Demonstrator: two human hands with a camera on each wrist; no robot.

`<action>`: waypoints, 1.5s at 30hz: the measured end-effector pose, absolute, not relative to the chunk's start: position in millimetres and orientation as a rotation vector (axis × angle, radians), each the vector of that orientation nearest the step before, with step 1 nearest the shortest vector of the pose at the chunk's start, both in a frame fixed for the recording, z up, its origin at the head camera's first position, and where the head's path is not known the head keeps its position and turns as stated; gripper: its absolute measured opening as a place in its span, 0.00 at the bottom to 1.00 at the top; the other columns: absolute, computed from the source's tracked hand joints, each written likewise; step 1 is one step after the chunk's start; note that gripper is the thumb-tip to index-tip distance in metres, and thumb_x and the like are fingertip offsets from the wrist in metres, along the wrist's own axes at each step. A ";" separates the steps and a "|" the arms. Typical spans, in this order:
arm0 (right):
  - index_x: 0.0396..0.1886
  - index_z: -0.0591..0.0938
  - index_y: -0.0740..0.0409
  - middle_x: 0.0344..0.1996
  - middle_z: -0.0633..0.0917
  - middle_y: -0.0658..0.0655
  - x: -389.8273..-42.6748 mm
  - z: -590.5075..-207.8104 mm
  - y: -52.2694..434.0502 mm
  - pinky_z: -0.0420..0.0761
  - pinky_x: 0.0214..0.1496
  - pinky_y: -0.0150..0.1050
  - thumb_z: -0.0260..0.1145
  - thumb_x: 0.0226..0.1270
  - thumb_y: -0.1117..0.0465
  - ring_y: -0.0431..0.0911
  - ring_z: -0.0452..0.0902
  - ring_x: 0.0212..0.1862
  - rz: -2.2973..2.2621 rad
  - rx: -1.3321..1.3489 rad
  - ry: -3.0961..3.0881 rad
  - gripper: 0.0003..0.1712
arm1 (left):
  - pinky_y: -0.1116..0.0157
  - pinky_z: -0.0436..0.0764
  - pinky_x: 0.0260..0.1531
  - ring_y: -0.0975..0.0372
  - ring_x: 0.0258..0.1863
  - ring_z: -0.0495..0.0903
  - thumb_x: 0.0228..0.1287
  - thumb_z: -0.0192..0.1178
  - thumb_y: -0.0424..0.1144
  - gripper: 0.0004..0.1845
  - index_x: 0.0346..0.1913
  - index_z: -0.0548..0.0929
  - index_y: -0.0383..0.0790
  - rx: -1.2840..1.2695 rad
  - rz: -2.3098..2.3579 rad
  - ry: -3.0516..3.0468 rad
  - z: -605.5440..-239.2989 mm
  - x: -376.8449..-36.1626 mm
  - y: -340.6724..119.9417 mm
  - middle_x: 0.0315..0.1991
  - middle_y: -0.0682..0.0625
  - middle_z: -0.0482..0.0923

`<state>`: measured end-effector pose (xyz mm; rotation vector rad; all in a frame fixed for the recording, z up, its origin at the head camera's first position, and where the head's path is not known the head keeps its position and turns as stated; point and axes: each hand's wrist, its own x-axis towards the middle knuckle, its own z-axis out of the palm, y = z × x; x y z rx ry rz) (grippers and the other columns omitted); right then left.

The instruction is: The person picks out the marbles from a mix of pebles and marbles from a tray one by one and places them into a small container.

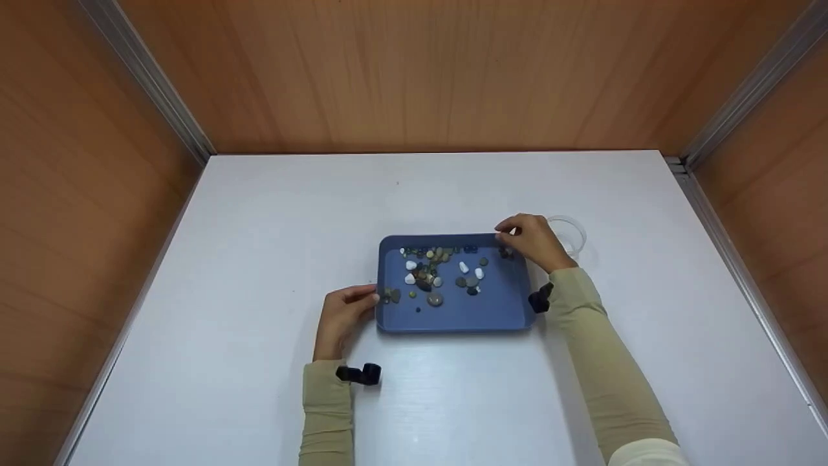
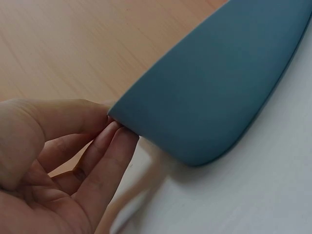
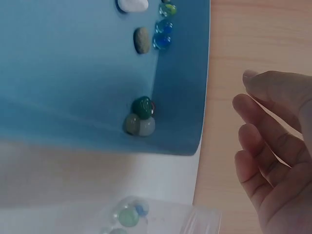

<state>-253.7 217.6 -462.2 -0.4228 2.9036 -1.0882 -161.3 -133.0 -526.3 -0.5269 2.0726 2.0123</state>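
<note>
A blue rectangular tray (image 1: 498, 310) lies on the white table with stones and glass marbles scattered inside. My left hand (image 1: 343, 317) pinches its left wall between thumb and fingers; in the left wrist view the fingertips (image 2: 127, 139) touch the wall's edge. At the back right corner is my right hand (image 1: 535, 243). The right wrist view shows its fingers loosely bent, holding nothing and a little apart from the rim. Near that corner, inside the tray, sit a dark green marble (image 3: 143, 107) and a few small pieces. White pebbles (image 1: 464, 266) and a grey stone (image 1: 435, 299) lie farther in.
Just right of the tray stands a clear round container (image 1: 582, 238), partly behind the right hand; in the right wrist view it holds several marbles (image 3: 128, 217). Wood-grain panels (image 1: 440, 77) border the white table (image 1: 272, 226) at the back and sides.
</note>
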 end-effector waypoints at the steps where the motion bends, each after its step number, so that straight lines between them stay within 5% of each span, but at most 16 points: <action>1: 0.45 0.86 0.64 0.40 0.85 0.63 -253.8 -462.3 216.0 0.77 0.40 0.42 0.66 0.65 0.63 0.52 0.78 0.38 -1.093 -0.419 2.891 0.12 | 0.69 0.83 0.41 0.61 0.42 0.82 0.57 0.67 0.29 0.14 0.47 0.85 0.33 -0.526 2.013 2.071 -526.6 -161.3 -133.1 0.46 0.41 0.82; 45: 0.50 0.84 0.65 0.50 0.84 0.65 -256.8 -492.5 182.6 0.78 0.55 0.50 0.64 0.64 0.66 0.56 0.79 0.52 -0.942 -0.372 2.788 0.15 | 0.69 0.83 0.42 0.62 0.42 0.82 0.56 0.67 0.29 0.14 0.46 0.85 0.32 -0.511 2.026 2.083 -528.0 -160.5 -129.4 0.46 0.41 0.83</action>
